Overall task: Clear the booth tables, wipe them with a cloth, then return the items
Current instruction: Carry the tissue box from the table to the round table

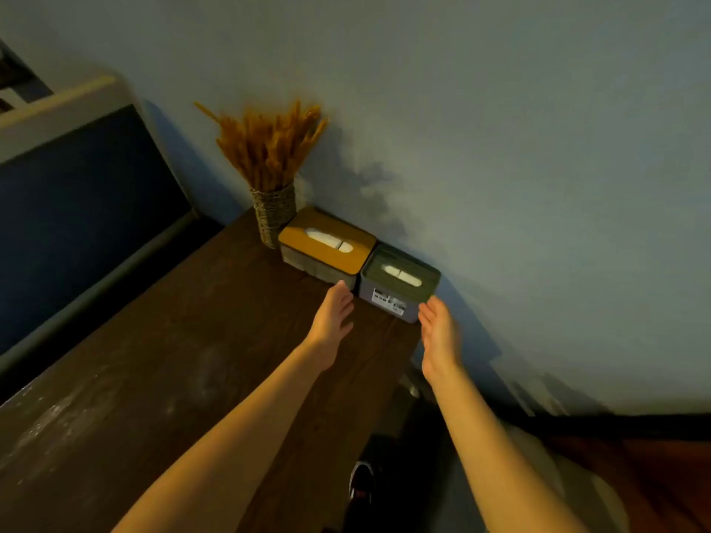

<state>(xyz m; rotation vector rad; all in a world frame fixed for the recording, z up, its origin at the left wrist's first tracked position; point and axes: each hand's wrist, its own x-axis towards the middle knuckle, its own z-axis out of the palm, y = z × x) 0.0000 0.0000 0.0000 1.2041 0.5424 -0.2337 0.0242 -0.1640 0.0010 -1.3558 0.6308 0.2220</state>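
Against a plain blue-grey wall I have a dark wooden tabletop [161, 340], with a blue booth seat back [77, 225] on its far side from me. My landmark is the green tissue box [398, 282], which sits at the wall end of the tabletop. Touching it on its left is a tissue box with a yellow lid [327, 244], and just beyond that one, in the corner, stands a woven vase of dried wheat [273, 186].

My left hand [331, 325] is reaching with fingers straight, its tips at the seam where the green box meets the yellow-lidded one; I cannot tell whether they touch. My right hand [438, 332] is also spread flat, holding nothing, palm turned inward just beside the green box's right corner.

Whether I'm lifting this box off or setting it back, I cannot judge; no cloth is visible, and pale smears show on the wood nearer me. If it is a lift, the next move calls for pressing both palms against the box's short sides, without nudging its neighbour.
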